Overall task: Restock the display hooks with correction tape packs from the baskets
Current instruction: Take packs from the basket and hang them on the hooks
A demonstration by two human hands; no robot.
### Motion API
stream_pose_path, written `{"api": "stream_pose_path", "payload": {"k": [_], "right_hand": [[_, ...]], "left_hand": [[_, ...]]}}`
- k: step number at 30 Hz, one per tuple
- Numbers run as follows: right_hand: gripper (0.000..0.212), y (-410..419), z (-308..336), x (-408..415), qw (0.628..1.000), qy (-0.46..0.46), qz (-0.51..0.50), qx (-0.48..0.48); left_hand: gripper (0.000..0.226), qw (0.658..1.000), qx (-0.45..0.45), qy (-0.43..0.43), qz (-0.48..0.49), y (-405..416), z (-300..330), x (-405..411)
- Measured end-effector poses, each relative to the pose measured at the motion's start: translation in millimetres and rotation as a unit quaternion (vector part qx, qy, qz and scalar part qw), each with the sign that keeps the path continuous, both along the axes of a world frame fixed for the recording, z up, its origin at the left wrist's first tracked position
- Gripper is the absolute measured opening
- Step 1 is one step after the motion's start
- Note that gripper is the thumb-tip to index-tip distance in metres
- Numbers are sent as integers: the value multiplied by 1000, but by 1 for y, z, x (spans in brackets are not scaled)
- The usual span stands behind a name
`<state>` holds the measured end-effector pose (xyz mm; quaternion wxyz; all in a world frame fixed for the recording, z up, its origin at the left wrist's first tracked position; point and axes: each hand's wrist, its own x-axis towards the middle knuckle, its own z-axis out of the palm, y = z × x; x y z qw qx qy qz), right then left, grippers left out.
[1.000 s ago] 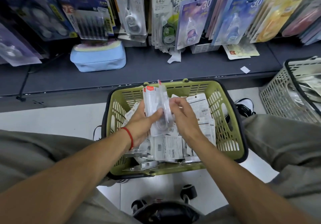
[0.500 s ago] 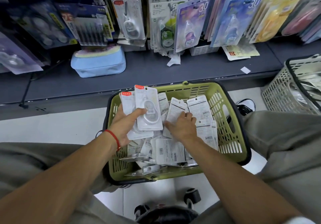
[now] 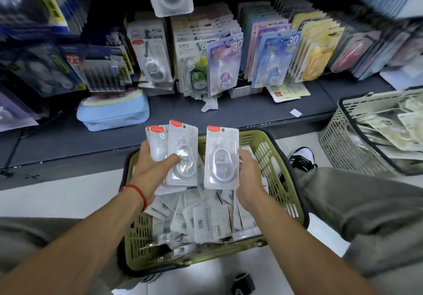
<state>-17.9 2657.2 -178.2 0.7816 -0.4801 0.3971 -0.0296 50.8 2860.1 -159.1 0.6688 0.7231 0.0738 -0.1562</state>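
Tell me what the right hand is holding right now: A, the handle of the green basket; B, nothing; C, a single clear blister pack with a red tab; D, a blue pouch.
C: the right hand grips one clear blister correction tape pack with a red tab by its edge, above the green plastic basket, while the left hand holds several similar packs.

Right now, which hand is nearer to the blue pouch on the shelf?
Left. The left hand, gripping several packs, sits just below and right of the blue pouch. The right hand, gripping one pack, is farther right, over the green basket.
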Motion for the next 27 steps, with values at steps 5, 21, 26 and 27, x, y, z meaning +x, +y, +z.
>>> {"api": "stream_pose_path", "payload": {"k": [5, 21, 26, 27], "right_hand": [[27, -8, 66, 16, 976, -126, 120, -132], [26, -29, 240, 158, 854, -271, 209, -391], [31, -15, 251, 192, 847, -312, 192, -385], [31, -13, 250, 197, 849, -316, 184, -381]], "left_hand": [[64, 993, -91, -54, -46, -33, 53, 18], [60, 940, -68, -328, 68, 3, 186, 120], [62, 926, -63, -356, 112, 11, 192, 127], [63, 925, -66, -355, 118, 12, 192, 128]]}}
